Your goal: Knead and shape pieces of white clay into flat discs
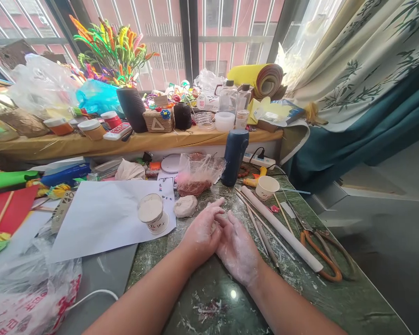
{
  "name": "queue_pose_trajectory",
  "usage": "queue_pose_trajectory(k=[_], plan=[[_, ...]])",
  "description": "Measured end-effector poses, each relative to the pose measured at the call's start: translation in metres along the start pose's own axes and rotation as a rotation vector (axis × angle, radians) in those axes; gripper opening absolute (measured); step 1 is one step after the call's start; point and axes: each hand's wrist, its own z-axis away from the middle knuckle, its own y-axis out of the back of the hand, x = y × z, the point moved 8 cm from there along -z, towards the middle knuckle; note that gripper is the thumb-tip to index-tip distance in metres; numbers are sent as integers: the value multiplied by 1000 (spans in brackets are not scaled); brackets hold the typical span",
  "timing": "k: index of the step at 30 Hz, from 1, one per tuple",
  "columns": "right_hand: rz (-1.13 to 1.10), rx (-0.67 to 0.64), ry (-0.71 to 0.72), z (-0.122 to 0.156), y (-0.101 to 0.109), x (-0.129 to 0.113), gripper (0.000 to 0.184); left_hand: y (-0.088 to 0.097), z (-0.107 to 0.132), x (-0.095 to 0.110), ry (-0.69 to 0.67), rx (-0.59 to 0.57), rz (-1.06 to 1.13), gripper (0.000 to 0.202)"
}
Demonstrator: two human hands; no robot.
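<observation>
My left hand (202, 232) and my right hand (238, 249) lie together on the green marble tabletop (209, 298), both dusted with white powder. Their fingers curl towards each other and press together over something small that I cannot make out. A lump of pale dough or clay (185, 206) lies just beyond my left hand. A white cup of white paste or powder (152, 213) stands on a white paper sheet (101, 214) to the left. A white rolling rod (281, 228) lies diagonally to the right of my right hand.
Orange-handled scissors (321, 249) and thin sticks (261, 228) lie at the right. A paper cup (267, 187), a dark blue bottle (234, 156) and a plastic bag of pinkish material (197, 174) stand behind. A cluttered shelf (132, 142) runs along the window. A plastic bag (28, 293) lies at the lower left.
</observation>
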Motion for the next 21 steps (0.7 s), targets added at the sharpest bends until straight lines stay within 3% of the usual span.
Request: queue_pose_trajectory(k=[3,5,7,12,16,21], plan=[[-7,43,63,-3,5,-6,28,-3,0,16,-77,-68,-129,66],[-1,88,95,-4,11,-11,26,-4,1,24,-134,-119,-124,81],[18,139,88,-4,18,-13,30,0,2,28,-183,-118,-61,83],[74,123,-32,3,17,-9,61,17,0,13,-140,62,100,48],[91,91,-22,6,12,-4,58,19,0,3,-102,117,132,33],[99,238,88,-1,27,-11,49,19,-1,24,-200,94,42,28]])
